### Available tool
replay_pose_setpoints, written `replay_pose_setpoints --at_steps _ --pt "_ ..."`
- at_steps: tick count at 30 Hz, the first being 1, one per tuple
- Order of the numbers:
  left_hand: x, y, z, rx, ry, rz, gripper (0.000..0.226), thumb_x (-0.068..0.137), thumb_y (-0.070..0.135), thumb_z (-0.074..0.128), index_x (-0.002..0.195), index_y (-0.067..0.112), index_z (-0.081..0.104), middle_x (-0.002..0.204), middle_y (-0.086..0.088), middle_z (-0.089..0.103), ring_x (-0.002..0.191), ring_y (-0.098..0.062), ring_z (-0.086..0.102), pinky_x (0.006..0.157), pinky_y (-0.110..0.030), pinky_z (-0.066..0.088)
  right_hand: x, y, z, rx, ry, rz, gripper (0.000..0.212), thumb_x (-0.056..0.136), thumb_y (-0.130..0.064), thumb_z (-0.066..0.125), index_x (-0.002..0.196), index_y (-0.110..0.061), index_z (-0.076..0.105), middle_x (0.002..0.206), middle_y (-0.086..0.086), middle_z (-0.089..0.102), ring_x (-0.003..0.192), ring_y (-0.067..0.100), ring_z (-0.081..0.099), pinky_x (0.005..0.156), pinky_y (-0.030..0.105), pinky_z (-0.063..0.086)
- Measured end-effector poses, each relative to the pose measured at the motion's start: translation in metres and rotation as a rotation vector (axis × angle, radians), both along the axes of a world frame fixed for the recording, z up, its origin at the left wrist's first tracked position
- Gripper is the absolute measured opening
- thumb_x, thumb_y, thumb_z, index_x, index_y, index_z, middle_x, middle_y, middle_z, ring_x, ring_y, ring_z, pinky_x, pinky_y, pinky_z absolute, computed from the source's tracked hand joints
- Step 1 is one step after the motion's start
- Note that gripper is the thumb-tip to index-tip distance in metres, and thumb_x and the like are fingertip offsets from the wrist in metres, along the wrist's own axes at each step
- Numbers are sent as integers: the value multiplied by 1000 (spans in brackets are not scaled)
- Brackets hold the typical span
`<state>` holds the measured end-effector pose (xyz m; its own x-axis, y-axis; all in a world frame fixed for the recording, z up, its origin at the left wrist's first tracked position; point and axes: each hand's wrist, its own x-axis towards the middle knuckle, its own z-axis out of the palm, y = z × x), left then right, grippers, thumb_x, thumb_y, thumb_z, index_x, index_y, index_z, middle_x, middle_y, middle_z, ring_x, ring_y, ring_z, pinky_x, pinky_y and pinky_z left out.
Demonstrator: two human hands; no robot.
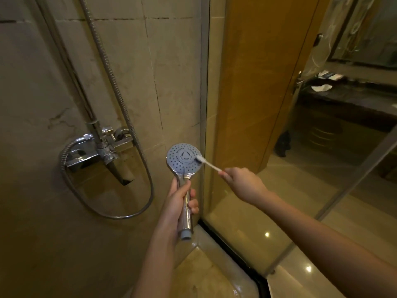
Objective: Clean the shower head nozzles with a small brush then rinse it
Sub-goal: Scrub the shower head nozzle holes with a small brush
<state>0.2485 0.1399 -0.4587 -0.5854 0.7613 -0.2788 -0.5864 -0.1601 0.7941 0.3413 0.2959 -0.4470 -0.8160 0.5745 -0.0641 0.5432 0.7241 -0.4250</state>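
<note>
A tiled wall [176, 67] fills the shower stall, with a glass panel [247, 201] closing its right side and a chrome mixer tap [101, 147] fixed low on the tiles. From the tap a metal hose [133, 130] hangs in a wide loop; its far end cannot be traced to the handle.

The shower head [184, 158] is held up in front of the wall, beside the glass edge, its grey dotted face turned towards the person. The left hand [179, 204] is clenched round the chrome handle. The right hand [241, 182] pinches the end of a small white brush [207, 163], whose bristles touch the right rim of the face.

The scrubbing step looks under way, with rinsing not yet begun (no water is visible). To do it well, I would keep the head steady, use short strokes across each ring of nozzles, and turn the head to reach the far side.
</note>
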Motion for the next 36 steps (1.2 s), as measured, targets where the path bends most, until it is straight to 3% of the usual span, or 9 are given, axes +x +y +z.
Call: replay_pose_setpoints --at_steps 6,10,16,21,24,28,31,36 --pt "3 1 5 41 -61 -27 23 95 14 43 115 25 48 59 1 46 33 -5 38 30 -17 33 -1 -9 3 52 -10 73 32 99 -49 34 90 -31 58 79 0 62 76 23 63 70 43 55" --pt "7 2 6 34 -46 -16 18 98 19 40 111 27 49 58 1 43 32 -5 36 31 -15 31 -4 2 2 -85 55 9 39 99 -47 37 65 -30 46 69 -2 56 71 22 58 69 41 49" --pt "10 -2 4 16 -29 -15 20 99 27 38 114 33 50 56 1 43 33 -5 36 32 -15 32 -5 9 2 -249 107 3 42 99 -41 40 65 -19 47 60 -2 47 57 15 45 64 35 40" --pt "6 -3 7 52 -69 -44 17 99 25 36 111 28 48 54 2 43 31 -4 36 30 -14 31 -9 1 12 -60 8 81 41 98 -49 38 72 -21 52 64 -3 53 61 16 52 59 33 42" --pt "7 -4 7 50 -77 -45 18 99 25 35 112 28 48 51 3 43 30 -4 36 30 -14 32 -10 11 20 58 34 14 41 97 -53 34 78 -23 55 72 0 60 71 22 61 65 41 53" --pt "6 -5 6 71 -116 -54 13 99 25 35 108 25 45 52 1 42 29 -4 35 30 -12 31 -4 2 21 266 -69 91 43 97 -55 29 88 -24 56 79 -1 59 79 24 62 68 37 52" --pt "8 -4 8 80 -161 -55 14 99 23 34 106 26 46 53 1 42 29 -4 36 29 -12 32 -3 10 23 258 -47 32 48 97 -55 29 93 -19 60 77 -1 61 74 20 63 65 36 53" --pt "2 -4 5 107 -207 -74 11 99 24 35 100 24 46 52 1 43 30 -5 38 28 -14 33 -3 1 24 254 -67 96 41 97 -54 29 83 -23 52 73 -2 58 69 19 60 65 37 55"
